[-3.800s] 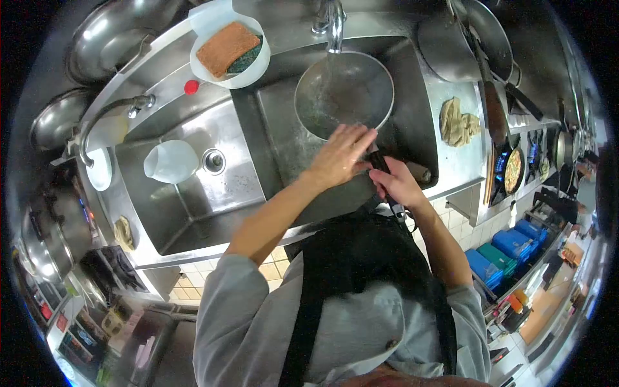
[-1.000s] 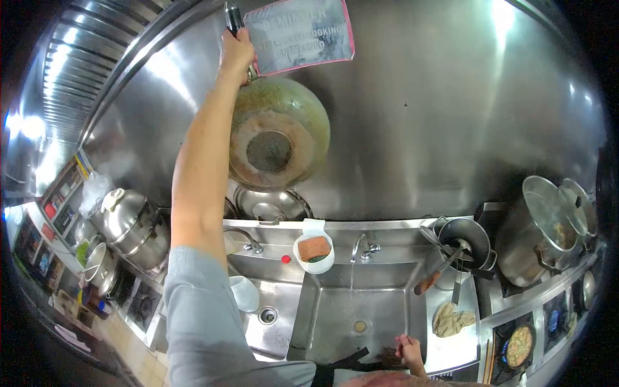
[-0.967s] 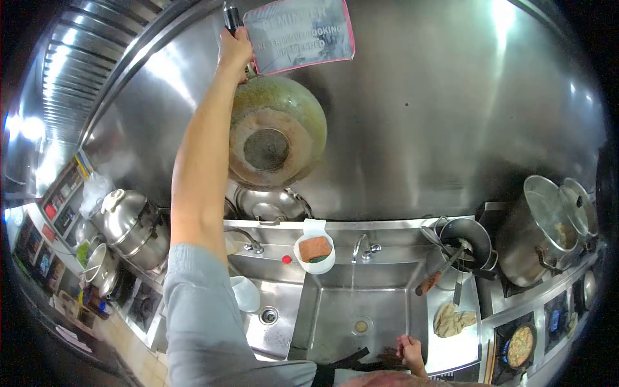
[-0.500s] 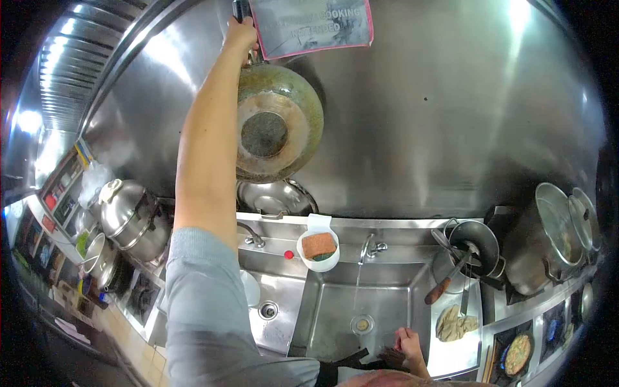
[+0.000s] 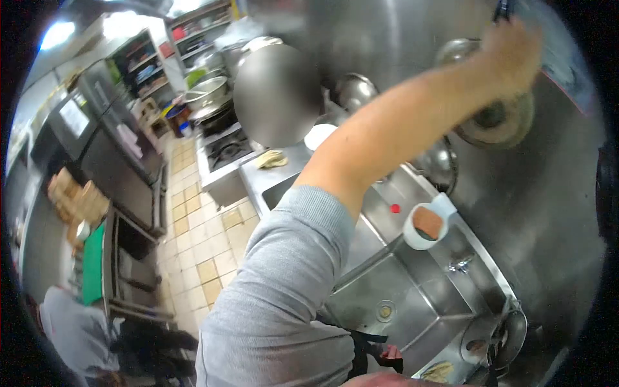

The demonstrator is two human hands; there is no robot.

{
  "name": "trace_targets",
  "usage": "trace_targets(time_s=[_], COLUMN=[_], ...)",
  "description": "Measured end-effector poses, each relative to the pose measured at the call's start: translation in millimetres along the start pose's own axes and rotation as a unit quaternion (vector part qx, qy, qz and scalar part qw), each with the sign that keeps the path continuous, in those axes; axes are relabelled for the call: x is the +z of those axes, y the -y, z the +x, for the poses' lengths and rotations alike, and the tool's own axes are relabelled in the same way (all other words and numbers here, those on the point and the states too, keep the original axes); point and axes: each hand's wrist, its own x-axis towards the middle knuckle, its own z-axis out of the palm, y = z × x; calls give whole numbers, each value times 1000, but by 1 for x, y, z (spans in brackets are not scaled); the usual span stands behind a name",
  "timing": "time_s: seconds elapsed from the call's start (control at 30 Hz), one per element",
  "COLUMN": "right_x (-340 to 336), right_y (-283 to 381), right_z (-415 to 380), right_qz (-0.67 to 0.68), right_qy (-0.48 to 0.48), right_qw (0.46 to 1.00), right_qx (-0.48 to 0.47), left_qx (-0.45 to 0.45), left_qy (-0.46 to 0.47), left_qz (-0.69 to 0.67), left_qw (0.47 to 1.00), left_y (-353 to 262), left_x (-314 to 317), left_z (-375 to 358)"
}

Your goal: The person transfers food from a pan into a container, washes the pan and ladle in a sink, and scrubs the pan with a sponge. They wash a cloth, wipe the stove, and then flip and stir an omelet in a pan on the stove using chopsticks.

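Observation:
At the upper right my left hand [image 5: 516,55], blurred, is closed round the dark handle of a wok [image 5: 519,126] that hangs against the steel wall. My left forearm crosses the view and hides part of the wok. Low in the view, at the near edge of the sink [image 5: 412,293], only a bit of my right hand [image 5: 391,352] shows. Its fingers are curled, and what they hold is hidden. A white container [image 5: 418,240] with a brown sponge [image 5: 428,222] sits on the sink ledge.
A person in grey [image 5: 74,329] is at the lower left, beside a counter with a green board [image 5: 94,264]. A tiled floor [image 5: 193,238] runs between that counter and the stove [image 5: 225,151]. Pots [image 5: 512,338] stand right of the sink, near a cloth [image 5: 440,372].
The view has swung left, bringing in the floor, fridge and person. The tap's water stream no longer shows. My left hand remains at the wok's handle; less of my right hand shows.

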Motion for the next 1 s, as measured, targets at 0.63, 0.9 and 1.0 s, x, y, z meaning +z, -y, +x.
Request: trace_targets(time_s=[0.63,0.9,1.0], right_x=[53,57,78], right_y=[129,-61,-98], right_z=[-228,-362,-401], right_qz=[-53,236,329], right_qy=[-340,-595,-620], right_qw=[920,769,711], right_qx=[-186,-1,57], left_qx=[345,415,440], left_qy=[577,663,652], left_qz=[-430,-508,-520], left_qw=[603,361,333], left_y=[-142,-247,-289], left_x=[-38,-39,-59], left_z=[-208,-273,-279])
